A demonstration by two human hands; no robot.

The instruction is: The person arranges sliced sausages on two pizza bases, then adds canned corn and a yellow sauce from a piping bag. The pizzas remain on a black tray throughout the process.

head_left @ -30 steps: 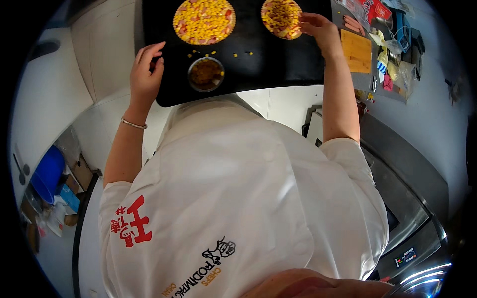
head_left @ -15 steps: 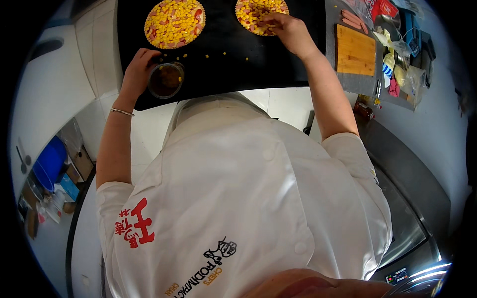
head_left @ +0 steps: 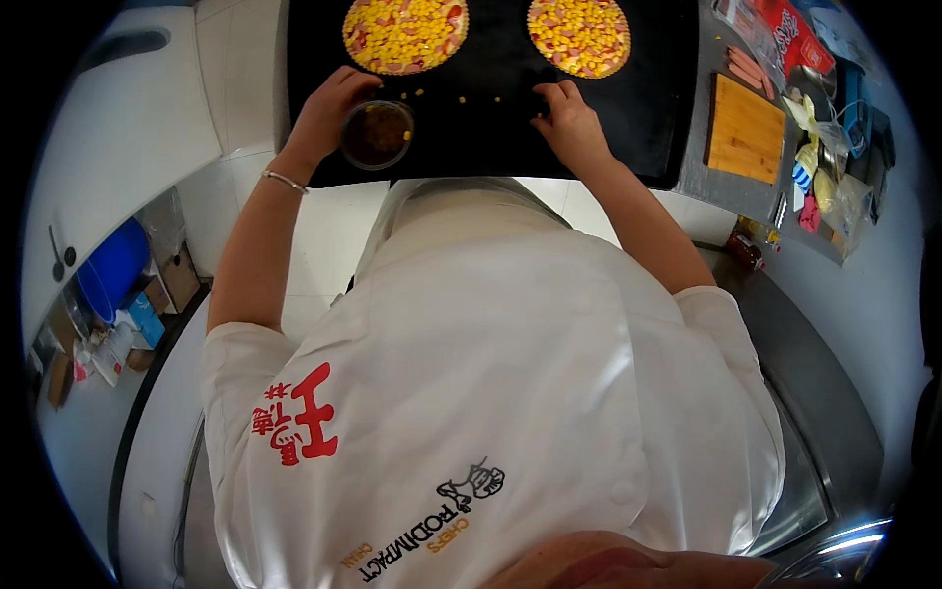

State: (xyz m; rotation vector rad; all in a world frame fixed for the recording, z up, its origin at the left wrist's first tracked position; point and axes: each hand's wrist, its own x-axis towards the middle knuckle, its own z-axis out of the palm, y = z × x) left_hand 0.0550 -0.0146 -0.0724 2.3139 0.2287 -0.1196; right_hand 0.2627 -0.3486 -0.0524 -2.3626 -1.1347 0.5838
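Observation:
My left hand (head_left: 334,110) is at the upper left edge of a round clear bowl (head_left: 378,137) with dark contents and a yellow kernel at its side. Its fingers are curled and pressed together over the black tray (head_left: 471,147); whatever they hold is hidden. My right hand (head_left: 571,123) rests low over the tray, index finger and thumb apart, with nothing visible between them. Beyond the hands lie two round pizzas, the left pizza (head_left: 404,34) and the right pizza (head_left: 579,37), covered with corn and pink meat pieces. Several loose corn kernels (head_left: 462,99) lie between my hands.
On the grey counter to the right are a wooden cutting board (head_left: 746,129), pink sausages (head_left: 750,69), a red package (head_left: 793,39) and crumpled plastic bags. A bottle (head_left: 746,250) stands below that counter's edge. At far left, a blue tub (head_left: 113,267) sits among boxes.
My right hand has left the right pizza and come down toward me onto the tray. My left hand stays beside the bowl. The whole view has shifted.

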